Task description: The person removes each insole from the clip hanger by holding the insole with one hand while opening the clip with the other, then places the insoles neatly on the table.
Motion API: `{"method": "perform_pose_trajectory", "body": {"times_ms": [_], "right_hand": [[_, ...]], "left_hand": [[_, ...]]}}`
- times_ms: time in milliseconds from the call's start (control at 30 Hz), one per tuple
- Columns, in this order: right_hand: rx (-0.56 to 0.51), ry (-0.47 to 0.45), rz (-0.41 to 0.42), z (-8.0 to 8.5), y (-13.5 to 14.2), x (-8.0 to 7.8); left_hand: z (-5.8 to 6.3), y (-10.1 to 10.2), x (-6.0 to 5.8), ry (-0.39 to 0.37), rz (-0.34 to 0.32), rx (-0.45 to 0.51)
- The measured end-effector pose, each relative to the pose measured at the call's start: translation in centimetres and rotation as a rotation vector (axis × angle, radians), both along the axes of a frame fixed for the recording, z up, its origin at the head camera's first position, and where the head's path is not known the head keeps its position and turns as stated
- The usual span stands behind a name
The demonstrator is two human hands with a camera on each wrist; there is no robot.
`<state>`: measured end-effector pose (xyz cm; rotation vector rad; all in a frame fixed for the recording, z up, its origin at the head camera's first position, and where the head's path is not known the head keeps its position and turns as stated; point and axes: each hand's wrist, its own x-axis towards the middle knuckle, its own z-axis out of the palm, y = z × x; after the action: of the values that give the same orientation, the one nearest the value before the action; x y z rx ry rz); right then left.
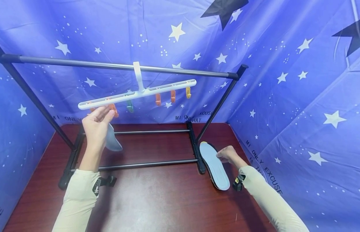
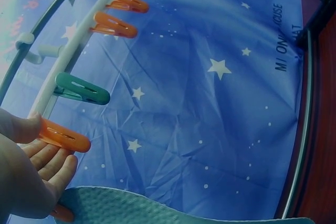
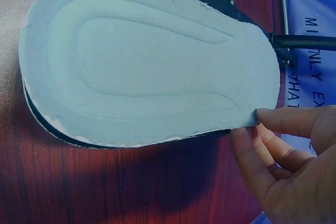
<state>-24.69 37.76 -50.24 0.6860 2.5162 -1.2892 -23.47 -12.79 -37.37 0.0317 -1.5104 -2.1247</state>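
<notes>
A white clip hanger (image 1: 168,87) hangs tilted by its hook from a dark metal rail. My left hand (image 1: 95,125) pinches an orange clip (image 2: 65,137) near the hanger's lower left end, thumb on one side and fingers on the other. Behind that wrist hangs a grey insole (image 1: 114,141), its top beside another orange clip (image 2: 63,213), mostly hidden by the hand. On the right, my right hand (image 1: 229,155) pinches the side edge of a pale grey insole (image 3: 152,61). A darker layer shows under this insole; I cannot tell what it is.
The rail (image 1: 81,62) belongs to a black rack with lower crossbars (image 1: 156,164) on a red-brown table (image 1: 150,199). Farther along the hanger are a green clip (image 1: 130,106), two orange clips and a yellow clip (image 1: 188,93). Blue star-printed cloth (image 1: 272,106) encloses the table.
</notes>
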Motion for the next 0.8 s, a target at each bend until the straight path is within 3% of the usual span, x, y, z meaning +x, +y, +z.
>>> {"method": "perform_pose_trajectory", "body": {"times_ms": [267, 800], "right_hand": [[-0.004, -0.015, -0.012, 0.1, -0.14, -0.19], [0.041, -0.017, -0.01, -0.11, -0.41, -0.26]], "left_hand": [[-0.01, 0.04, -0.05, 0.035, -0.013, 0.039], [0.06, -0.06, -0.07, -0.001, 0.01, 0.02]]}}
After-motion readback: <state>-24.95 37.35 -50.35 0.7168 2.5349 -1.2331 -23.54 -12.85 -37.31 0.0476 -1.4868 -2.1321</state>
